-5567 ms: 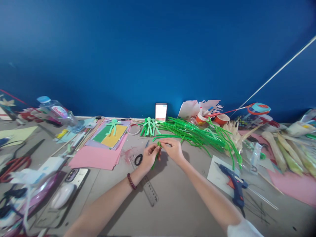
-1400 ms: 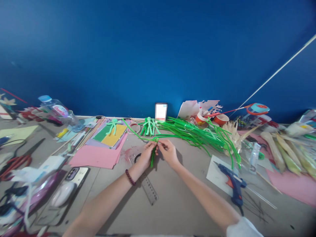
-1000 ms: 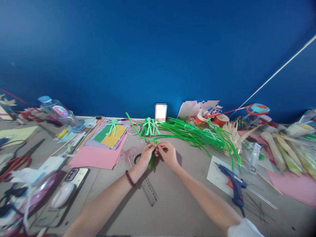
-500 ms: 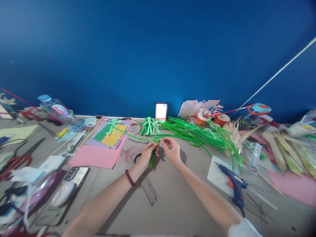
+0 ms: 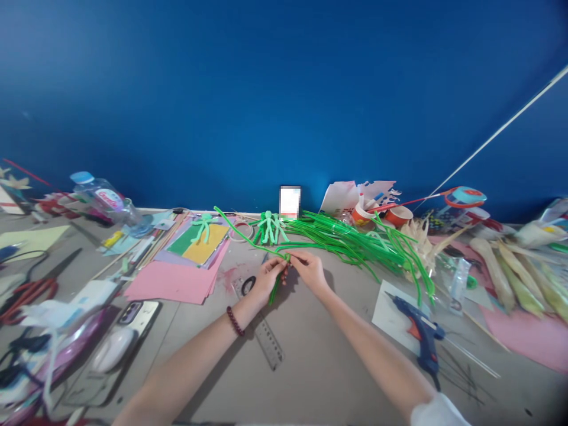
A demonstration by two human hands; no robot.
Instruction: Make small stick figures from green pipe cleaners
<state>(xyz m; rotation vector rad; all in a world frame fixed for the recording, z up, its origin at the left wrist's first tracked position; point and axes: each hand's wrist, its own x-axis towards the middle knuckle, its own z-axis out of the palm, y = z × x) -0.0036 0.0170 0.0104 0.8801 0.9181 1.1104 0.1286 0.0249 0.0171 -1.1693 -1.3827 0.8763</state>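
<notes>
My left hand (image 5: 268, 277) is closed around a bunch of bent green pipe cleaners (image 5: 274, 290), whose ends hang below the fingers. One long strand reaches up and left from the grip, past the small pale green figures. My right hand (image 5: 310, 270) pinches the same green piece at its top, close to the left fingertips; the exact grip is partly hidden. Behind the hands stand several green pipe-cleaner figures (image 5: 268, 228), and another light green figure (image 5: 203, 227) lies on the coloured sheets. A pile of loose green pipe cleaners (image 5: 350, 234) spreads to the right.
Under my left forearm lies a clear ruler (image 5: 268, 343). Pink paper (image 5: 171, 281), a phone (image 5: 137, 313) with a white mouse (image 5: 115, 349) and scissors (image 5: 33, 296) are at left. To the right are a blue glue gun (image 5: 417, 331), paper cups (image 5: 398, 215) and dried husks (image 5: 517, 278).
My right hand has moved slightly left and its fingers now meet the green piece at the left hand. The long strand's free end has swung upward.
</notes>
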